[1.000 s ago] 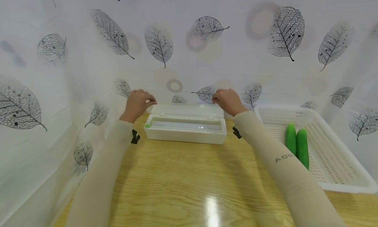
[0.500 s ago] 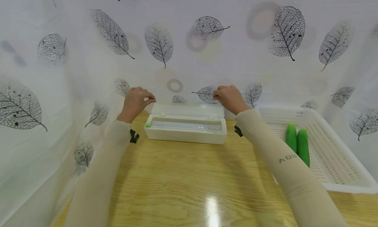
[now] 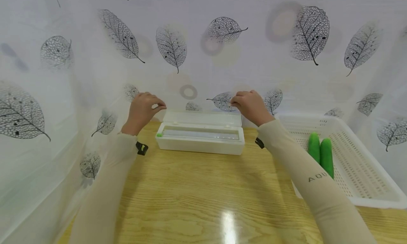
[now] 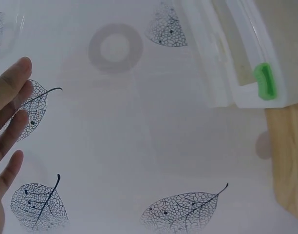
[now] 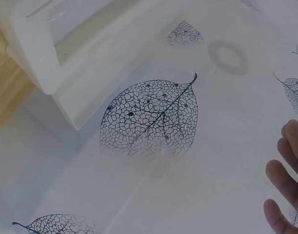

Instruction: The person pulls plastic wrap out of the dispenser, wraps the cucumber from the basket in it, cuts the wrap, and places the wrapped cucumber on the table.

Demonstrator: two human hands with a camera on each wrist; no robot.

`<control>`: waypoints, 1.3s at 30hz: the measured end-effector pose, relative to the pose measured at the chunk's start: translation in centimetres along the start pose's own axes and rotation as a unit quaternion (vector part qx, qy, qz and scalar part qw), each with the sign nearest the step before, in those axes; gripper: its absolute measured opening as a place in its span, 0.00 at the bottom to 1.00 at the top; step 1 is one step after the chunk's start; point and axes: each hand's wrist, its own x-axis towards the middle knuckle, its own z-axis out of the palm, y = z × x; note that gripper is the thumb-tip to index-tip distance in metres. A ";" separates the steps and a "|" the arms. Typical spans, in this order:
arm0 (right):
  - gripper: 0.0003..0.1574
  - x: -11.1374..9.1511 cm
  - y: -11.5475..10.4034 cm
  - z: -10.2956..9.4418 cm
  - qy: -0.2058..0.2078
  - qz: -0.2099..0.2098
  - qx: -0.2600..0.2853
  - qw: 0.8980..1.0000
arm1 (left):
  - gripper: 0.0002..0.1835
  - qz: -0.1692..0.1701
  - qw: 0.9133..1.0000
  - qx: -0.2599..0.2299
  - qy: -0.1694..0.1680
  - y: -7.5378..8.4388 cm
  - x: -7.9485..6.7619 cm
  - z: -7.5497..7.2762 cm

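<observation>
A long white cling-film dispenser box (image 3: 200,145) stands at the back of the table. Its lid (image 3: 203,119) is raised at the rear, and clear film shows in the slot. A green slider (image 4: 265,82) sits at its left end. My left hand (image 3: 143,108) hovers above and left of the box, thumb near the forefinger, apart from the lid. My right hand (image 3: 251,104) is raised beyond the lid's right end, fingers loosely bent. Nothing is visible in either hand. The left fingers (image 4: 10,126) and right fingers (image 5: 280,175) also look relaxed in the wrist views.
A white perforated basket (image 3: 375,159) stands on the right with two green cucumbers (image 3: 325,155) inside, partly behind my right sleeve. Leaf-printed sheeting (image 3: 203,60) hangs behind and at both sides. The wooden table (image 3: 190,187) extends in front of the box.
My left hand has drifted left and my right hand right and slightly up, so they are farther apart. The box, its raised lid and the basket have stayed put.
</observation>
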 end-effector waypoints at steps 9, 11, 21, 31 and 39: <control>0.05 -0.1 -0.6 -1.1 0.013 -0.004 -0.014 1.000 | 0.08 0.022 0.999 0.000 0.038 0.3 -0.6 -1.0; 0.05 0.0 -0.8 -1.4 0.018 -0.006 -0.017 1.000 | 0.08 0.024 0.999 -0.001 0.042 0.3 -0.7 -1.2; 0.05 -0.2 -1.3 -2.6 0.033 -0.017 -0.022 0.999 | 0.08 0.026 0.998 -0.020 0.049 0.8 -1.0 -2.6; 0.05 -0.7 -2.0 -3.8 0.060 -0.041 -0.023 0.997 | 0.07 0.041 0.996 -0.033 0.069 1.4 -1.8 -4.0; 0.04 -0.7 -2.4 -4.7 0.087 -0.053 -0.023 0.994 | 0.08 0.048 0.994 -0.030 0.091 1.4 -2.0 -4.6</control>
